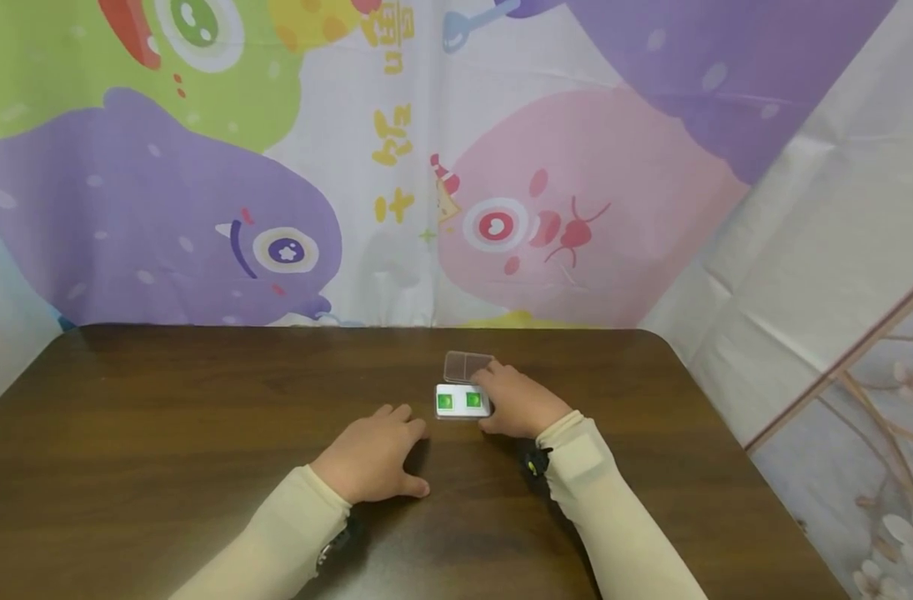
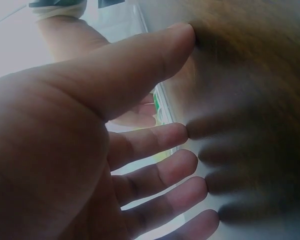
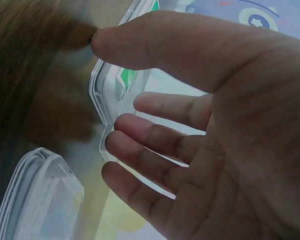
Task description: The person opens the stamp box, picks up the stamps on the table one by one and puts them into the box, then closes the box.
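Note:
A small, shallow clear plastic box (image 1: 462,413) lies on the brown table, holding a white insert with two green squares. Directly behind it is a clear, see-through lid (image 1: 465,365). My right hand (image 1: 519,402) is at the box's right end, thumb on the near side and fingers on the far side, overlapping the lid's corner. In the right wrist view its fingers are loosely extended, with the box (image 3: 104,92) beyond the thumb. My left hand (image 1: 372,454) rests nearer and to the left, fingers spread, fingertips (image 2: 182,162) at the tabletop, holding nothing.
Another view of clear plastic, a rounded case piece (image 3: 42,200), shows low in the right wrist view. The wooden table (image 1: 163,400) ends at a cartoon-printed cloth (image 1: 576,167) behind. A flower-patterned panel (image 1: 861,467) stands along the right side.

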`<state>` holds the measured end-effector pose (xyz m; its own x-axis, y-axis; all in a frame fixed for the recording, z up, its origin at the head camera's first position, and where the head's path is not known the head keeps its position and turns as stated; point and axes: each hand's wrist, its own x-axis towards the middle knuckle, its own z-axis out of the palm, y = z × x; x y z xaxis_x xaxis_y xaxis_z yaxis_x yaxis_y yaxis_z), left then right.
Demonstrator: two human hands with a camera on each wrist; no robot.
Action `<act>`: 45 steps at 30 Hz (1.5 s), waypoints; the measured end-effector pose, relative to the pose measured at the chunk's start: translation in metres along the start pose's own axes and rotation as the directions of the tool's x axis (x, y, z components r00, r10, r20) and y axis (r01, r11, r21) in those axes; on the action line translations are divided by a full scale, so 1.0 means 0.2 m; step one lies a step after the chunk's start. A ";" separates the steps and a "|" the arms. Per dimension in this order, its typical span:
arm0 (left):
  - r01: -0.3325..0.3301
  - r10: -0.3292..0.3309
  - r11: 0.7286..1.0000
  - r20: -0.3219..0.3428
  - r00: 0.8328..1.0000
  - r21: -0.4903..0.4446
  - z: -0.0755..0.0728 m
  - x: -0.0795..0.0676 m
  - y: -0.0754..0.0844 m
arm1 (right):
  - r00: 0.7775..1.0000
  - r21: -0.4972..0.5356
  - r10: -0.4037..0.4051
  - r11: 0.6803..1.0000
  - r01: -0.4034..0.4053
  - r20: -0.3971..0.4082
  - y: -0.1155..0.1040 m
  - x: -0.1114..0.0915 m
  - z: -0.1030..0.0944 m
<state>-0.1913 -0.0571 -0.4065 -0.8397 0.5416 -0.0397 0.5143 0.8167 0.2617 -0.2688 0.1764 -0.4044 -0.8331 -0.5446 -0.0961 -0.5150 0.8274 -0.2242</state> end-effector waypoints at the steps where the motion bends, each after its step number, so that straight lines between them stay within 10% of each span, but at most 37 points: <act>1: 0.000 0.000 1.000 -0.002 1.000 -0.002 0.00 0.00 0.00 | 1.000 -0.002 0.005 1.000 -0.005 0.001 0.00 0.00 0.00; 45: 0.043 -0.042 0.999 -0.070 0.997 0.000 0.00 0.00 -0.02 | 0.975 0.003 -0.037 0.999 0.037 0.219 -0.18 -0.05 -0.02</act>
<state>-0.1944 -0.0609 -0.4073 -0.8709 0.4913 0.0164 0.4782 0.8391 0.2593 -0.2421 0.1518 -0.3921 -0.7494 -0.5915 -0.2976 -0.5449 0.8062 -0.2305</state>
